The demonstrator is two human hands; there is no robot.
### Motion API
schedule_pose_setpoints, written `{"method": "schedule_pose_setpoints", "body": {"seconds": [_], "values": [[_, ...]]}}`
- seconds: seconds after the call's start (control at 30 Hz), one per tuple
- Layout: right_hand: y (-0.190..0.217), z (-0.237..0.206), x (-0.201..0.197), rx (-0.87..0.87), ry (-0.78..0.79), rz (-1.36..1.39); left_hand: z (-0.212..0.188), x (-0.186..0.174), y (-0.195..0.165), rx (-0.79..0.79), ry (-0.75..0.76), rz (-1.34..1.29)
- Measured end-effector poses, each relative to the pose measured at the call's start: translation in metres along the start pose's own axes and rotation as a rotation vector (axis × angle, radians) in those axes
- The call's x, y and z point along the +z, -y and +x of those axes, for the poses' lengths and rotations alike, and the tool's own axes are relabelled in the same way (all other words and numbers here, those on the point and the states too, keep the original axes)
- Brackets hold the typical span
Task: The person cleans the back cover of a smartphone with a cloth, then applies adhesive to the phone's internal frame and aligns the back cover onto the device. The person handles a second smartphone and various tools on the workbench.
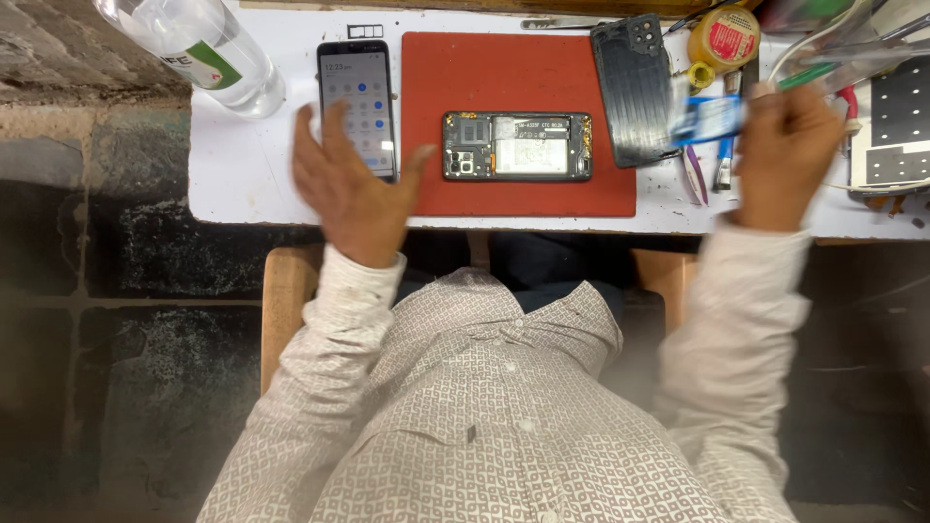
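Both hands are raised off the red mat [513, 68], left hand [351, 189] spread empty beside the lit phone [357, 105], right hand [787, 155] pinching a blurred blue card [707, 120], the opened phone [517, 146] lying centred on it.

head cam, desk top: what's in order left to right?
Clear plastic bottle → lit phone with the left hand over its lower edge → opened phone on the red mat → black back cover → right hand holding a blurred blue tool.
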State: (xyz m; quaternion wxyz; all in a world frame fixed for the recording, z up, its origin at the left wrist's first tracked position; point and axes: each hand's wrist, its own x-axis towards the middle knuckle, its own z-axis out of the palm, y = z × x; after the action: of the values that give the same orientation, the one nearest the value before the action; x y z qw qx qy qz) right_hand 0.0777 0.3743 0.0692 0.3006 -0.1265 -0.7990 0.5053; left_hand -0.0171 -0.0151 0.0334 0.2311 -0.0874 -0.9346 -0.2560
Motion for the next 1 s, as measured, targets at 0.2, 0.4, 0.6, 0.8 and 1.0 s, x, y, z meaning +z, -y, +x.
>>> {"method": "schedule_pose_setpoints", "body": {"seconds": [0.2,0.4,0.6,0.8,1.0], "values": [[-0.031,0.044,-0.064,-0.308,-0.147,-0.870,-0.007,0.006,0.032,-0.093,0.139,0.112],[-0.022,0.000,-0.012,-0.178,-0.031,-0.717,-0.003,0.006,0.023,-0.036,0.191,0.087],[-0.022,-0.023,0.040,-0.213,0.129,-0.855,-0.001,0.012,0.016,-0.009,0.118,0.115],[-0.025,-0.013,0.048,-0.011,0.112,-0.639,0.007,0.019,0.016,-0.072,0.246,0.101],[-0.020,-0.006,0.048,0.086,0.115,-0.168,0.013,0.011,0.020,-0.016,0.328,0.116]]}}
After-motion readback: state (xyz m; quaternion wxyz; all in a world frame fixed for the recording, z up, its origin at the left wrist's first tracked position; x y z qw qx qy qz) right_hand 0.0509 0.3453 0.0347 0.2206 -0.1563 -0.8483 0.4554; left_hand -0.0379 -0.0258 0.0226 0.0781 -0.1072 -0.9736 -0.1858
